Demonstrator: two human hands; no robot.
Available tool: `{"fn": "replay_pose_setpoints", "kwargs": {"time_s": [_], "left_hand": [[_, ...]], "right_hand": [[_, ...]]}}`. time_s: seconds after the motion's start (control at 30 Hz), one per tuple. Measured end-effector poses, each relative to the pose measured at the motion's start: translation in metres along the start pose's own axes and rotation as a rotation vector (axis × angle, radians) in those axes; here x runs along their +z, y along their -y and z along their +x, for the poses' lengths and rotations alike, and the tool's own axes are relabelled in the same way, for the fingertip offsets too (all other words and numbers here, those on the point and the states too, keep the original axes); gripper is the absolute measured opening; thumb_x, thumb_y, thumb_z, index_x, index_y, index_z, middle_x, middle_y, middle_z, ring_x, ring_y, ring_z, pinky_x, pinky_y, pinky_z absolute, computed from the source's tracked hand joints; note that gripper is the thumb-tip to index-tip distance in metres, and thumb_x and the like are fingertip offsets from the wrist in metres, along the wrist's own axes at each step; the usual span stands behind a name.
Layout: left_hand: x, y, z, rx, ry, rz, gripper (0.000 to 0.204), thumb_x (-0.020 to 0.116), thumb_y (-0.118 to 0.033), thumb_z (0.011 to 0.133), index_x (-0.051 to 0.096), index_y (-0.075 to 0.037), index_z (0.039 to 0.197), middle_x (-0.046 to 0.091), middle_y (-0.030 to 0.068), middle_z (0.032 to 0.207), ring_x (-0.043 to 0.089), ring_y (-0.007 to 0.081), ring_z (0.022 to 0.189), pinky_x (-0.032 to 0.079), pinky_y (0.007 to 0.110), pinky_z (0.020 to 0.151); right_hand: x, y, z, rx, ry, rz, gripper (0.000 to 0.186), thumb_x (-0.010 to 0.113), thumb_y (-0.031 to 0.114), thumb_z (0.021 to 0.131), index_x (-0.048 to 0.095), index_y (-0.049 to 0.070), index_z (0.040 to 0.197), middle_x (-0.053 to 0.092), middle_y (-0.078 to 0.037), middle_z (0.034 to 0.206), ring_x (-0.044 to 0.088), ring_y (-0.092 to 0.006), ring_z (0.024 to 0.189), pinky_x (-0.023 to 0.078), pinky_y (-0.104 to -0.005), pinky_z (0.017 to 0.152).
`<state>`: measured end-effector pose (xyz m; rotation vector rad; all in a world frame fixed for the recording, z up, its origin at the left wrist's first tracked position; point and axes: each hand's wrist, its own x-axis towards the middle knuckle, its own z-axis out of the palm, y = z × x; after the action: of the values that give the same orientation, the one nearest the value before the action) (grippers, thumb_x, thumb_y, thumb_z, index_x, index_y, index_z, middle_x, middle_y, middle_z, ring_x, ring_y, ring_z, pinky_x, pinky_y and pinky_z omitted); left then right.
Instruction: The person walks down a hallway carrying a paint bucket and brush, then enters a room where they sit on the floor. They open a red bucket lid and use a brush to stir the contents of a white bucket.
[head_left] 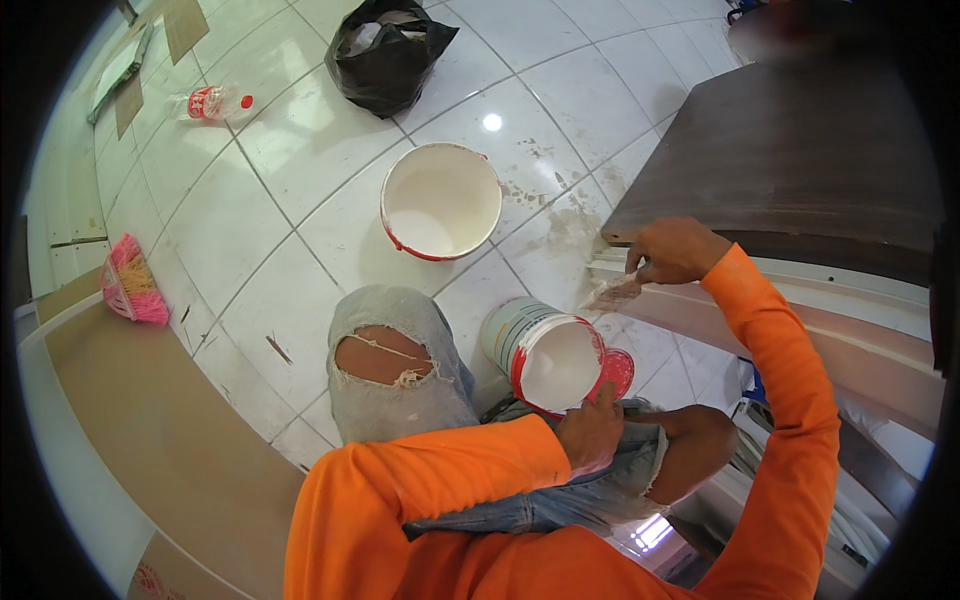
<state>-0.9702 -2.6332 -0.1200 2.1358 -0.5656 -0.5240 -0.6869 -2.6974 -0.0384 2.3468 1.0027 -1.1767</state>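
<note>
A tilted paint can (500, 337) with a red rim and white paint inside rests near my bent legs, its mouth toward me. My left hand (588, 432) is closed at the near edge of that can, beside a round red lid (618, 371). My right hand (678, 250) is closed around a paintbrush (612, 293), held low by a pale ledge under a dark brown panel. Its bristles look whitish and smeared. A larger open white bucket (441, 200) with a red lower edge stands on the tiles farther out; white shows inside.
The dark panel (790, 150) and pale frame (780, 312) bound the right side. A black plastic bag (388, 62) sits far off, with a clear bottle (212, 103) lying left of it. A pink and yellow broom head (136, 282) and brown board (160, 400) are at left.
</note>
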Motion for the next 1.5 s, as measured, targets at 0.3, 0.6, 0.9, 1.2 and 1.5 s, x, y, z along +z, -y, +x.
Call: {"fn": "replay_pose_setpoints", "kwargs": {"time_s": [0.3,0.6,0.9,1.2,1.5], "left_hand": [[0.004,0.002,0.008,-0.032,0.095,-0.148,0.036,0.068,-0.009,0.076,0.059,0.012,0.104,0.047,0.0338,0.127,0.069,0.0403,0.08,0.059,0.048,0.066],[0.001,0.006,0.009,0.042,0.077,-0.15,0.03,0.068,-0.007,0.075,0.062,0.01,0.099,0.048,0.0307,0.123,0.069,0.0388,0.076,0.059,0.047,0.066],[0.006,0.01,0.024,0.073,-0.028,-0.107,0.036,0.065,-0.011,0.079,0.06,0.014,0.105,0.048,0.0372,0.125,0.07,0.0428,0.073,0.058,0.048,0.064],[-0.013,0.012,0.029,-0.02,0.039,-0.231,0.032,0.067,-0.007,0.077,0.064,0.012,0.102,0.048,0.0311,0.125,0.07,0.0433,0.081,0.06,0.048,0.069],[-0.02,0.018,0.026,0.006,0.055,-0.197,0.039,0.068,-0.013,0.077,0.063,0.015,0.104,0.049,0.031,0.123,0.07,0.0444,0.084,0.06,0.048,0.072]], "right_hand": [[-0.019,0.068,0.052,-0.129,0.088,-0.114,0.017,0.069,0.021,0.074,0.078,0.013,0.087,0.073,-0.017,0.095,0.07,-0.035,0.091,0.056,-0.0455,0.077],[-0.024,0.139,0.068,-0.308,-0.053,-0.311,0.014,0.072,0.017,0.068,0.076,0.012,0.08,0.074,-0.011,0.087,0.072,-0.0319,0.085,0.056,-0.0433,0.068],[-0.017,0.166,0.068,-0.487,-0.091,-0.289,0.009,0.071,0.013,0.066,0.072,0.006,0.071,0.072,-0.014,0.079,0.071,-0.0352,0.075,0.056,-0.0443,0.061],[-0.044,0.164,0.043,-0.492,-0.045,-0.32,0.011,0.067,0.013,0.071,0.074,0.006,0.076,0.071,-0.014,0.078,0.07,-0.0347,0.074,0.055,-0.0449,0.063],[-0.104,0.08,0.024,-0.287,-0.155,0.387,0.032,0.07,0.029,0.086,0.076,0.004,0.107,0.07,-0.01,0.082,0.066,-0.0179,0.079,0.052,-0.0338,0.071]]}}
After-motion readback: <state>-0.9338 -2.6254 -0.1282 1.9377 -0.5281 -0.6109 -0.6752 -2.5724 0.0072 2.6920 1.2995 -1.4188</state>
